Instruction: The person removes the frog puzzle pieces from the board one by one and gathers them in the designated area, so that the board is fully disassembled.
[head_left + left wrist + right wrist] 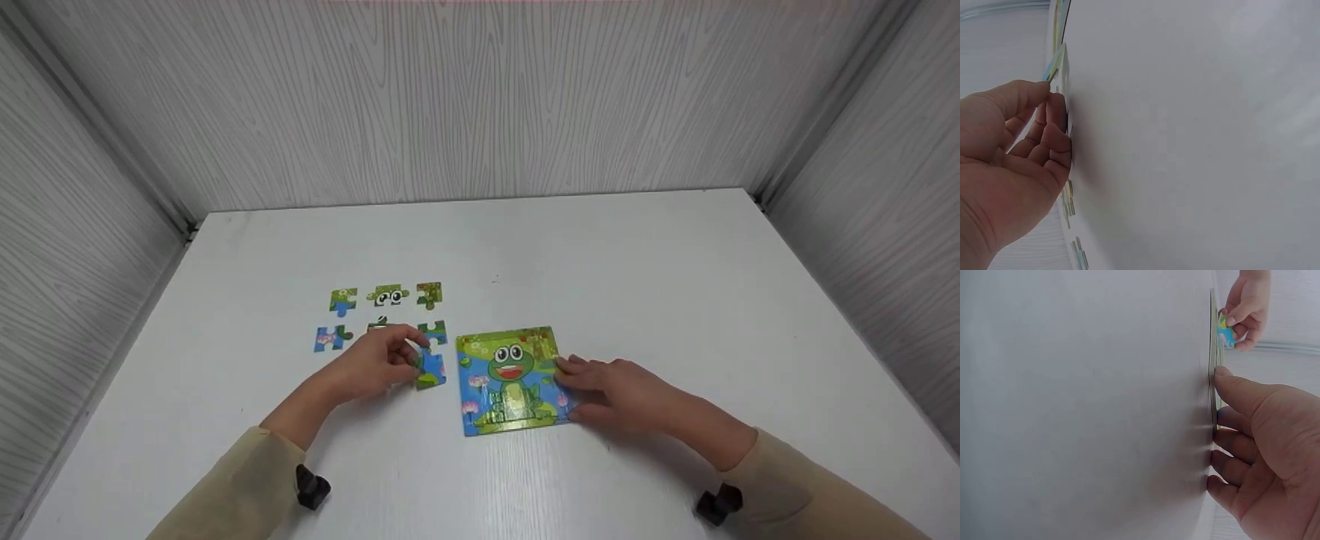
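Observation:
My left hand [375,364] pinches a puzzle piece [432,370], blue and green with a touch of pink, between thumb and fingers. In the left wrist view the piece [1054,66] is tilted up, seen nearly edge-on. Just to its right lies a square puzzle board [469,386] printed with a smiling green frog. Fingers and thumb of my right hand [626,390] rest on the board's right edge. In the right wrist view the thumb touches the board, and the other fingertips lie along its side and the table.
Loose puzzle pieces lie left of the board: a frog-eyes piece [388,295], a tree piece [430,295], a blue-green one [343,301], a pink-flower one [330,339] and a green one [433,331]. Another is partly hidden behind my left hand. Grey wood-grain walls [480,105] enclose the white table [637,262].

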Action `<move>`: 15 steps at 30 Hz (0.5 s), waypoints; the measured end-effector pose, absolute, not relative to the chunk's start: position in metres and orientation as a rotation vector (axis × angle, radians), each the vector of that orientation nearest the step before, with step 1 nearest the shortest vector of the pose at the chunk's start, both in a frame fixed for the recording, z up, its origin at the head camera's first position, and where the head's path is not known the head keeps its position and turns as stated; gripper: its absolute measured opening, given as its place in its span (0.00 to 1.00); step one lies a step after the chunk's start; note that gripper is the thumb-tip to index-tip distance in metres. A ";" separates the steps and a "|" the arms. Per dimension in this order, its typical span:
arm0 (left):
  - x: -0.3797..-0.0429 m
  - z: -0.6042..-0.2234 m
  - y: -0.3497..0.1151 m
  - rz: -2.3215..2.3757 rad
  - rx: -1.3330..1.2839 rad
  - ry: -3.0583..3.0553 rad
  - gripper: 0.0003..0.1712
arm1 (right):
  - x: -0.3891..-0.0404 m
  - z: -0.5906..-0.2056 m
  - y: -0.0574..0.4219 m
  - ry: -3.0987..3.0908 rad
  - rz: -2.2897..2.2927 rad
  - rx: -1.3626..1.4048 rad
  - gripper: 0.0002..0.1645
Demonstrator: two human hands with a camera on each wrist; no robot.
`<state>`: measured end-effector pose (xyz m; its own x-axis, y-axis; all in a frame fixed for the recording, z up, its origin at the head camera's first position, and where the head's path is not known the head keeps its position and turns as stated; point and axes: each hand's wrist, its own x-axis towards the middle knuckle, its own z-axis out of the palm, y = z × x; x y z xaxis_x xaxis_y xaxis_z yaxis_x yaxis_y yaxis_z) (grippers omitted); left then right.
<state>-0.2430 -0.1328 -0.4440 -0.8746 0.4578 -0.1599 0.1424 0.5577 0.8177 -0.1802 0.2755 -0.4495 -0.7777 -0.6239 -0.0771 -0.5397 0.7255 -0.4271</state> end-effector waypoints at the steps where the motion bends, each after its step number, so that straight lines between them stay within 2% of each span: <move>1: -0.243 -0.445 -0.133 1.224 0.498 2.449 0.19 | -0.180 -0.450 0.276 2.714 -0.573 -0.929 0.35; 15: -0.249 -0.453 -0.133 1.142 0.544 2.478 0.16 | -0.179 -0.451 0.276 2.715 -0.581 -0.914 0.36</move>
<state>-0.2488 -0.1334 -0.4534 -0.8620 0.4816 -0.1579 0.1930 0.5999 0.7765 -0.1793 0.2761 -0.4508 -0.7831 -0.6169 -0.0789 -0.5306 0.7289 -0.4326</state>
